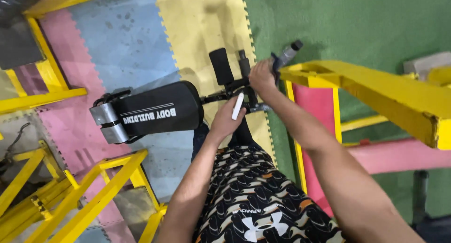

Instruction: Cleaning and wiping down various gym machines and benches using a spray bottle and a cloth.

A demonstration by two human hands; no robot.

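My left hand (226,119) holds a small white stick-shaped object (237,106) between its fingers, just in front of my patterned shirt. My right hand (261,77) is closed around a dark tool with a grey tip (287,54), pressed against the black metal frame (233,86) of a padded exercise bench. The bench's black pad (159,109) lies to the left of both hands, and a black foam roller (221,65) stands beside my right hand.
Yellow steel frames stand at the left (89,200) and a yellow beam (376,90) crosses on the right over pink padding (399,156). The floor is coloured foam tiles (122,41) and green matting (347,22). Grey metal ends (107,122) cap the bench.
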